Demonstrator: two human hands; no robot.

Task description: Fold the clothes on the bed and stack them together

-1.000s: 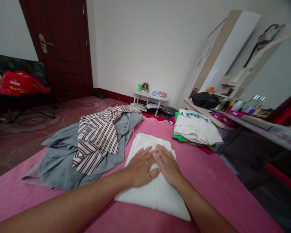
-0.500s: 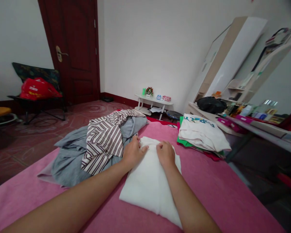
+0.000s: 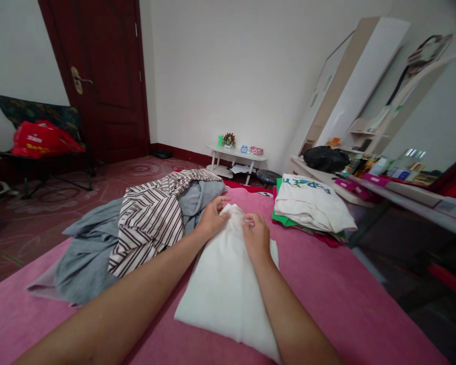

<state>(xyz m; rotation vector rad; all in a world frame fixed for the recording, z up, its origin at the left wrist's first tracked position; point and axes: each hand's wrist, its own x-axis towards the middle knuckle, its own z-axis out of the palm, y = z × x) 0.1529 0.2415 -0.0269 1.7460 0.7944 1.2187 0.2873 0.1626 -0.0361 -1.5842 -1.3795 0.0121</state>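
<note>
A folded white garment [image 3: 224, 294] lies lengthwise on the pink bed cover [image 3: 319, 299], its far end narrowed and wrinkled between my hands. At the left corner of that end, my left hand [image 3: 214, 219] grips the fabric with thumb and curled fingers. My right hand [image 3: 256, 233] pinches the opposite corner, its fingers bent inward. Both forearms run along the sides of the garment. Close by my left hand are a striped garment [image 3: 148, 218] and, under it, a crumpled grey garment [image 3: 87, 263].
To the right is a stack of folded clothes [image 3: 311, 205], a white printed shirt on top. A dressing table [image 3: 294, 165] with a black bag [image 3: 326, 159] and bottles stands beyond it. Further back are a low white table [image 3: 235, 152], a door [image 3: 110, 76] and a chair holding a red bag [image 3: 47, 139].
The white garment's far end has been drawn narrower and bunched up between my hands. My left hand's fingers have lifted a little. The whole view has shifted slightly.
</note>
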